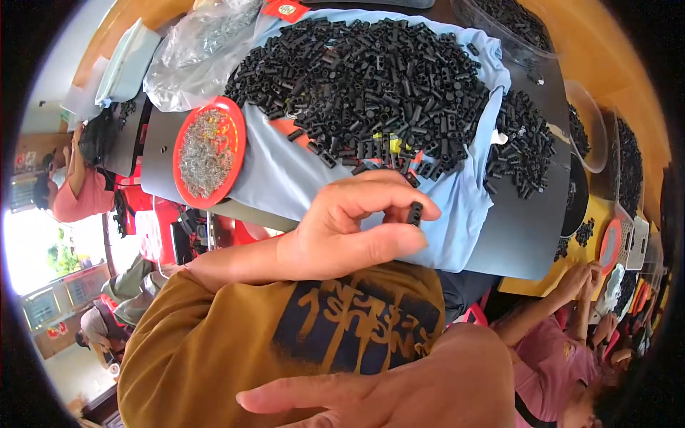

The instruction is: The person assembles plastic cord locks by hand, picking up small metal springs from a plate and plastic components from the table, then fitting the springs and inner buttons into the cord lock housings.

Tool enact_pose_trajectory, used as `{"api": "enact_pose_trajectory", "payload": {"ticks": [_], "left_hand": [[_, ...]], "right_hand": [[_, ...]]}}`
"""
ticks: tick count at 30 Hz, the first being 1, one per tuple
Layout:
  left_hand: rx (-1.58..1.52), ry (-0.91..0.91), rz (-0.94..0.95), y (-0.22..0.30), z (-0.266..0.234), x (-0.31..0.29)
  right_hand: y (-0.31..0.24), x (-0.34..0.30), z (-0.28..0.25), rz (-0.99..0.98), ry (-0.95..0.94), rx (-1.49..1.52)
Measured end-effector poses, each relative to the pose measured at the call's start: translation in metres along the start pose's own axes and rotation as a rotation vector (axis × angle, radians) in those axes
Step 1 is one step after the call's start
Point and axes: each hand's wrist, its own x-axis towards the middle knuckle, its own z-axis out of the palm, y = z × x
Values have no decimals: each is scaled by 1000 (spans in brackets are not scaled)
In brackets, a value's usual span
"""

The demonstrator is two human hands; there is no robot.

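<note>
Between the thumb and forefinger of my left hand [342,232] is a small black plastic part [414,214], a short cylinder with holes along its side. That hand is raised over the near edge of a light blue cloth [275,171]. On the cloth, just beyond it, lies a big heap of similar black parts [371,85]. My right hand [421,389] is low in front of my body, one finger stretched out to the left. Its other fingers run out of the picture, and it appears to hold nothing.
Left of the heap, a red plate [183,185] carries many tiny silvery pieces. Behind it is a clear plastic bag [189,60]. More black parts [521,143] lie on the dark table [517,246] at right. A co-worker's hands [579,279] work at a yellow table further right.
</note>
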Motion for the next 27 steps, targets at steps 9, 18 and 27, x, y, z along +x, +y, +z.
{"api": "enact_pose_trajectory", "payload": {"ticks": [9, 18, 27], "left_hand": [[-50, -141, 46, 10, 7, 20], [105, -191, 266, 3, 12, 34], [541, -219, 550, 54, -20, 60]], "right_hand": [[-97, 167, -56, -619, -412, 1025], [-93, 157, -35, -818, -149, 1283], [-31, 108, -39, -1003, -40, 1435]]}}
